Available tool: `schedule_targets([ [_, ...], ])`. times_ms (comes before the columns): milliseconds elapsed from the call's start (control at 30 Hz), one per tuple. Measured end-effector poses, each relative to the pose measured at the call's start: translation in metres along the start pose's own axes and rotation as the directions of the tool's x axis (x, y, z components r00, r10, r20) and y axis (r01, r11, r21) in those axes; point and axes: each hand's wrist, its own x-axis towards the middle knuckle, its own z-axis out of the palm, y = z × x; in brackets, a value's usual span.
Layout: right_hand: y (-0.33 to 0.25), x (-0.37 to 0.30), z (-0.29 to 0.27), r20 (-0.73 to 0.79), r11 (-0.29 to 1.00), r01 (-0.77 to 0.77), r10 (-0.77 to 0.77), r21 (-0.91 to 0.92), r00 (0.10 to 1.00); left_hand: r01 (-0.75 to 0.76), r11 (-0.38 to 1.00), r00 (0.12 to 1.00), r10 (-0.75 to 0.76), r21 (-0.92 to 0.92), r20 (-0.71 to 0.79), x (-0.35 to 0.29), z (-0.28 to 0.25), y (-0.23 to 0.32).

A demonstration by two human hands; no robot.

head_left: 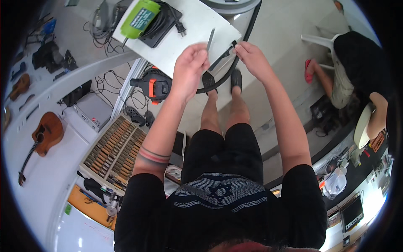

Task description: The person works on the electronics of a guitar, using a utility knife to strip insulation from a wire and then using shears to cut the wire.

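Over the near edge of a white table [197, 25], my left hand [192, 64] is closed round a thin grey metal strip [211, 38], which points up and away from me. To its right, my right hand [250, 56] pinches a small black piece [234, 43] between thumb and fingertips; its exact kind cannot be made out. The two hands are apart. Between and below them a dark narrow bar [219, 60] slants along the table's edge. A thick black hose [247, 35] curves down behind my right hand toward my feet.
A green item [140, 19] and a black cable with a plug [180, 28] lie on the table. A black and orange vacuum [154, 86] stands below. Left are a tool rack [113, 147] and a guitar [47, 132]. A seated person [363, 63] works at right.
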Motion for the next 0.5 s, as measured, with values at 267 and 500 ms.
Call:
schedule_targets([
  [267,0.004,0.016,0.005,0.011,0.997,-0.069,0.069,0.018,0.998,-0.255,0.736,0.965,0.149,0.627,0.218,0.08,0.011,-0.018],
  [500,0.002,0.018,0.006,0.003,0.993,-0.081,0.081,0.081,0.997,-0.728,0.002,0.603,0.478,0.686,0.639,0.094,0.0,-0.05],
])
